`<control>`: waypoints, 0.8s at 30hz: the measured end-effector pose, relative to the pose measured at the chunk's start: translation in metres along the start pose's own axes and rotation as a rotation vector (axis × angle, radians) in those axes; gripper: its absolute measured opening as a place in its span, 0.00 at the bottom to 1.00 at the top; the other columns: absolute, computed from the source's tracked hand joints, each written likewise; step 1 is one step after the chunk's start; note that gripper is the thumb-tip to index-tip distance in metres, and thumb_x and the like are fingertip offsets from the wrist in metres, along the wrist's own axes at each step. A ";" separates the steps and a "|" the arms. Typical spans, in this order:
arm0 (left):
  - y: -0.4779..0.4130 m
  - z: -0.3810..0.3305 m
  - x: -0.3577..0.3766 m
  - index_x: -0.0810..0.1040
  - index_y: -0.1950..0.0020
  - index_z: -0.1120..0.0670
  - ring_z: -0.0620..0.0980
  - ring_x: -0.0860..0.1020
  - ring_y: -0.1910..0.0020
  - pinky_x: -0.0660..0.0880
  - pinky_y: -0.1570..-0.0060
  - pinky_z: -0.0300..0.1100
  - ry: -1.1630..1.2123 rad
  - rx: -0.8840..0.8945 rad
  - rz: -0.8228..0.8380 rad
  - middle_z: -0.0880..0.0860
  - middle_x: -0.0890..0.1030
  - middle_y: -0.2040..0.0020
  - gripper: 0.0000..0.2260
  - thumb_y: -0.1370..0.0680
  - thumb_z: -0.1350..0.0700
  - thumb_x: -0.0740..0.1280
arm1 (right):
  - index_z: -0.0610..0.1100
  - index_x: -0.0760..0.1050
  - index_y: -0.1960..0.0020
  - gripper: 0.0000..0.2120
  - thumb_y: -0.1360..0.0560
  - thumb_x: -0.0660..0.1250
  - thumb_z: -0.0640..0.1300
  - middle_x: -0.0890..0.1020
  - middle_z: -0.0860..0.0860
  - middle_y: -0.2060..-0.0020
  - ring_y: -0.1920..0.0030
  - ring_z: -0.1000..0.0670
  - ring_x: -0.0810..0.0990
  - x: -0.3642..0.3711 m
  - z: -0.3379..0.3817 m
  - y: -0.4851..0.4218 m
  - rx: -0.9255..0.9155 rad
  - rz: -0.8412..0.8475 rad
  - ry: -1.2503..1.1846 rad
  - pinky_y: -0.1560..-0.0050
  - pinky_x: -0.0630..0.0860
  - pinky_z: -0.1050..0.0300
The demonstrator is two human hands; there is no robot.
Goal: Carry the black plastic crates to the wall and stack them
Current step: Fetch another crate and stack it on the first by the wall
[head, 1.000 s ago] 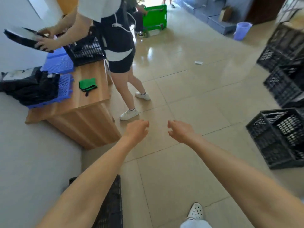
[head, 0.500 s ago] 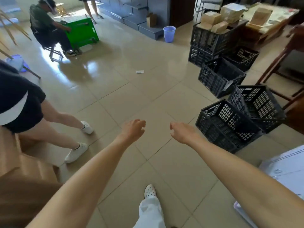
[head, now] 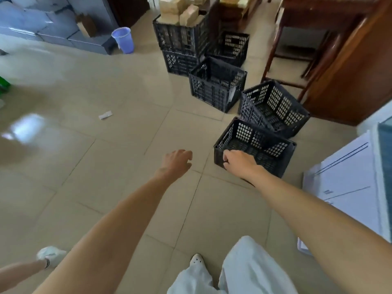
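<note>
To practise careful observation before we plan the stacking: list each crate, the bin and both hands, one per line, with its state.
Nearest black crate, empty, on the floor.
Second crate, empty, tilted.
Third crate, upright, empty.
Rear crate, upright, empty.
Stacked crates, top one filled with cardboard boxes.
Purple bin, upright.
Left hand, loosely curled, holding nothing.
Right hand, at nearest crate's near wall; grip unclear.

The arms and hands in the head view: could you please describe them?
Both the left arm and the right arm are bare, no sleeve in view. The left hand and right hand wear no gloves; no watch or band shows at either wrist.
</note>
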State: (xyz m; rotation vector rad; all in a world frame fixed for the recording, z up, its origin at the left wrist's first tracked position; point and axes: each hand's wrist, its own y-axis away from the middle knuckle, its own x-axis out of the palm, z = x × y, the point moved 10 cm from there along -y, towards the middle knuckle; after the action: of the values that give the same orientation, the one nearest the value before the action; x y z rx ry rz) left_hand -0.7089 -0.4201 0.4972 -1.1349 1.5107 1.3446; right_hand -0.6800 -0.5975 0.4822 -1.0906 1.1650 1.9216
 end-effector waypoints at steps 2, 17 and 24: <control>-0.048 -0.023 0.010 0.77 0.39 0.48 0.52 0.78 0.43 0.72 0.49 0.44 -0.005 0.029 0.036 0.49 0.80 0.41 0.11 0.20 0.52 0.64 | 0.44 0.72 0.40 0.11 0.21 0.59 0.47 0.78 0.46 0.41 0.40 0.42 0.76 -0.008 -0.045 -0.029 0.062 0.006 -0.006 0.46 0.74 0.47; -0.330 -0.164 0.107 0.79 0.46 0.49 0.54 0.79 0.51 0.70 0.57 0.43 0.222 -0.138 0.196 0.50 0.81 0.50 0.07 0.22 0.50 0.65 | 0.43 0.70 0.37 0.13 0.18 0.57 0.46 0.76 0.44 0.37 0.38 0.40 0.74 -0.039 -0.325 -0.247 0.204 0.136 0.066 0.44 0.73 0.45; -0.382 -0.159 0.203 0.79 0.52 0.50 0.50 0.77 0.56 0.67 0.66 0.40 0.373 -0.350 0.263 0.46 0.78 0.58 0.05 0.23 0.50 0.67 | 0.43 0.69 0.34 0.15 0.19 0.58 0.46 0.75 0.43 0.35 0.36 0.39 0.73 0.024 -0.385 -0.328 0.239 0.181 0.046 0.43 0.73 0.44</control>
State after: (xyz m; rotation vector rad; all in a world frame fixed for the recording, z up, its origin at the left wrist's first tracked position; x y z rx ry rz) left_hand -0.3985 -0.6134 0.2170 -1.5120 1.7828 1.6941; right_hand -0.2943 -0.8110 0.2331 -0.9321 1.5201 1.8388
